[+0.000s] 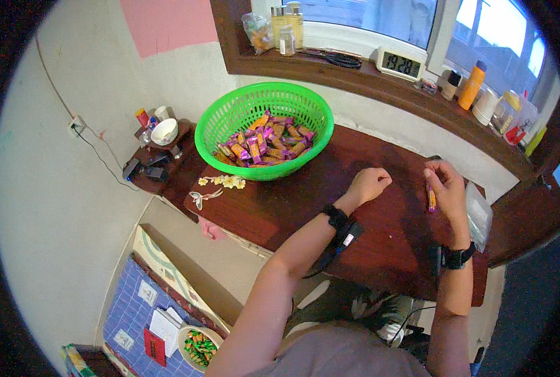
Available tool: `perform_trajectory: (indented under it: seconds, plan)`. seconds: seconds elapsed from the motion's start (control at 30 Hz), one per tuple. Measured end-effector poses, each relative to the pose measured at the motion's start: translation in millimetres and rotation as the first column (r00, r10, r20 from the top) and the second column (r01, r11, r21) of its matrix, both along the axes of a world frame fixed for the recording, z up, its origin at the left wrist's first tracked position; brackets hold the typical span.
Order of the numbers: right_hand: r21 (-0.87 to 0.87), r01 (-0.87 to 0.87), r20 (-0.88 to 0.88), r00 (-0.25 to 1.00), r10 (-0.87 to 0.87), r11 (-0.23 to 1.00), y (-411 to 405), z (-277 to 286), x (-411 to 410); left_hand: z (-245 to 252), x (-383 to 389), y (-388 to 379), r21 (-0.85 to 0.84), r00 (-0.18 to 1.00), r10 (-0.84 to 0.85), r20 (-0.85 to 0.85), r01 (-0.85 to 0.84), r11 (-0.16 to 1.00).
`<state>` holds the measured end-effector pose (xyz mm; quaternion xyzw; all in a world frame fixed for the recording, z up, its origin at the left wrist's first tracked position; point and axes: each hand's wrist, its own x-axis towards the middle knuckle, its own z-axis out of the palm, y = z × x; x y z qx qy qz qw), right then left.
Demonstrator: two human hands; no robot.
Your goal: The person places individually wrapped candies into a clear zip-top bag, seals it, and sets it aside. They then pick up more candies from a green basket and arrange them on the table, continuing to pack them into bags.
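My left hand (370, 183) is over the middle of the dark red wooden table (393, 226), its fingers curled; whether it holds anything is hidden. Between the thumb and fingers of my right hand (444, 184), near the table's right end, is a small candy in an orange and purple wrapper (431, 200). A green plastic colander basket (324, 136) stands at the table's back left, with a heap of similar wrapped candies (265, 141) in it. Both wrists wear black straps. A clear plastic bag (478, 212) lies right of my right hand.
A windowsill (369, 73) behind the table bears a digital clock (401, 63), bottles and cups. On a side shelf to the left is a white bowl (165, 132). Lower left, a bowl of green-wrapped candies (199, 348) rests on a blue checked surface (136, 301).
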<state>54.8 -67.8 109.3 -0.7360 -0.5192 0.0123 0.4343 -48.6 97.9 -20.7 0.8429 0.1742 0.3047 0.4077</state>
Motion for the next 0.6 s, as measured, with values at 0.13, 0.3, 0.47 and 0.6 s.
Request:
perform_trajectory:
  seconds: [0.13, 0.3, 0.47, 0.6]
  plan:
    - [-0.015, -0.129, 0.092, 0.987, 0.13, 0.992, 31.1, 49.6, -34.6, -4.0, -7.4, 4.7, -0.154, 0.999, -0.033, -0.008, 0.032, 0.988]
    - [-0.162, -0.433, 0.143, 0.879, 0.455, 0.887, 96.8, 78.9, -75.9, -12.4, -6.1, 2.8, -0.081, 0.998, 0.062, 0.014, -0.061, 0.995]
    - [-0.353, -0.57, 0.24, 0.711, 0.661, 0.742, 186.0, 61.6, -110.7, -56.3, 19.4, 17.1, -0.017, 0.992, 0.007, 0.123, -0.005, 1.0]
    - [-0.543, -0.445, 0.336, 0.662, 0.67, 0.712, 230.2, 27.7, -111.3, -42.5, 26.2, 0.7, -0.077, 0.965, -0.007, 0.263, 0.029, 0.997]
